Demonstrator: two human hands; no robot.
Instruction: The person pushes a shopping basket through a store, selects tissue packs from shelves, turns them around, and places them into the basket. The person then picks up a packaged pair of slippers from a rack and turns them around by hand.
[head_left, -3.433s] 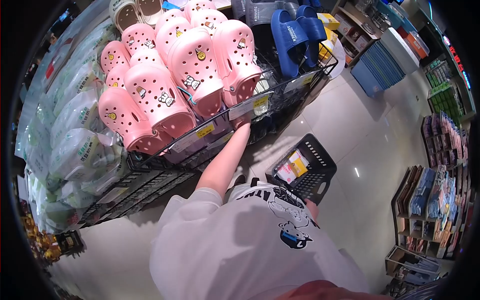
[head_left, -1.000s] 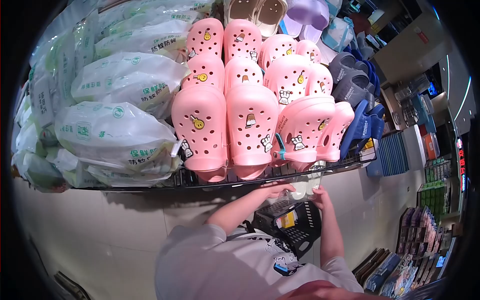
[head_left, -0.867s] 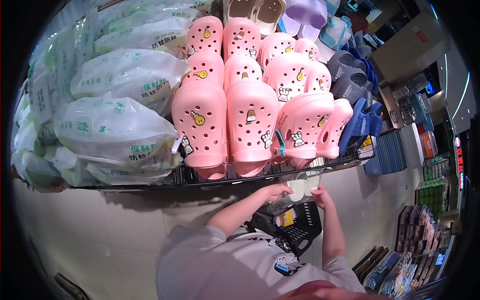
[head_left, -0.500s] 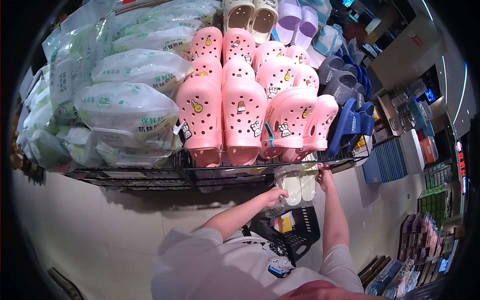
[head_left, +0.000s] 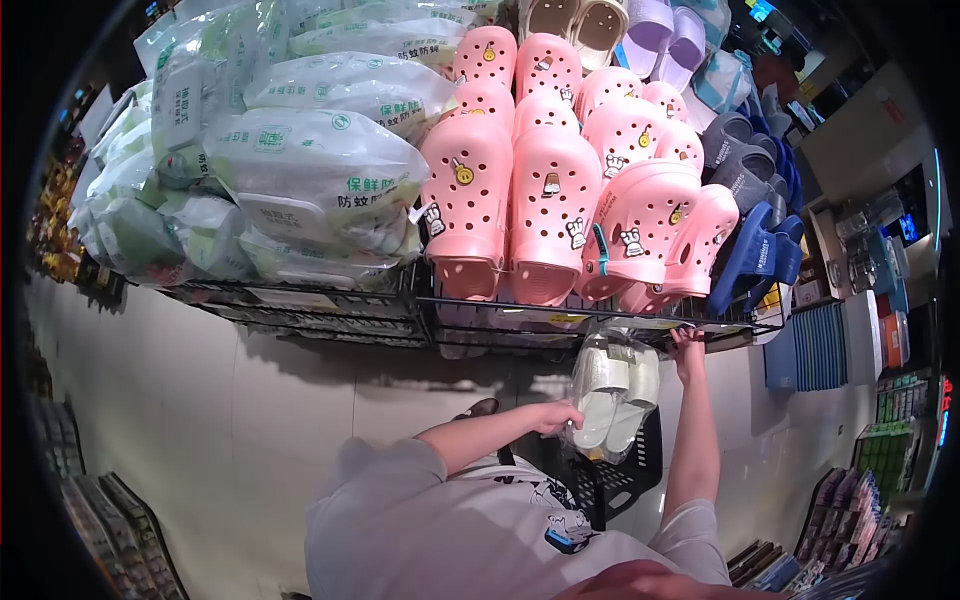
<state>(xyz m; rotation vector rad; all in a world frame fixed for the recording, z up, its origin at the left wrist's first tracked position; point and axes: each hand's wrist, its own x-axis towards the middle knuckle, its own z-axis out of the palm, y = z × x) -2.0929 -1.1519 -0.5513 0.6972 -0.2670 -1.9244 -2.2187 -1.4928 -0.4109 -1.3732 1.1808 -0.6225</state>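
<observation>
My left hand (head_left: 558, 416) grips the edge of a clear plastic bag with a pair of pale cream slippers (head_left: 612, 400) inside. The bag hangs below the rack's front edge, above a black basket. My right hand (head_left: 687, 342) is raised at the front edge of the black wire rack (head_left: 470, 328), under the pink clogs and right of the bag; whether its fingers hold anything is too small to tell. Rows of pink clogs (head_left: 556, 190) with small charms stand on the rack above both hands.
Plastic-wrapped packages (head_left: 320, 170) are piled on the left. Blue slippers (head_left: 745, 258) and grey slippers (head_left: 738, 165) lie at the rack's right end. The black basket (head_left: 640, 470) is partly behind the slipper bag. Blue stacked goods (head_left: 820, 345) and shelves stand farther right.
The bagged slippers have come out from under the rack and hang lower, held by my left hand. My right hand has left the bag and moved to the rack's edge. The view has shifted.
</observation>
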